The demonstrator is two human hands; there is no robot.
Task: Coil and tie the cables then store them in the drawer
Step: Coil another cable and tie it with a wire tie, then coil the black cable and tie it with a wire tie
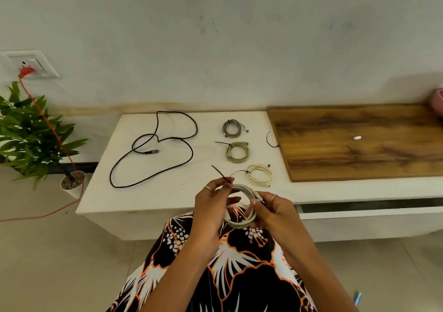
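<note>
Left fingers (224, 185) pinching tie (219, 173) at coil (242, 206) top; right hand (268, 212) gripping coil's right side. Tie's free end pointing up-left, away from coil; probably wrap next.

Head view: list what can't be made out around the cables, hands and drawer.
- Drawer: only a dark slit shows; the inside is hidden by its front panel and the tabletop.
- White coil: parts are covered by the left hand and right hand.
- Black tie: whether it is fastened is too small to tell.
- Pink object: cut off by the right edge.
- Small white item on the wooden board: too small to identify.
</note>
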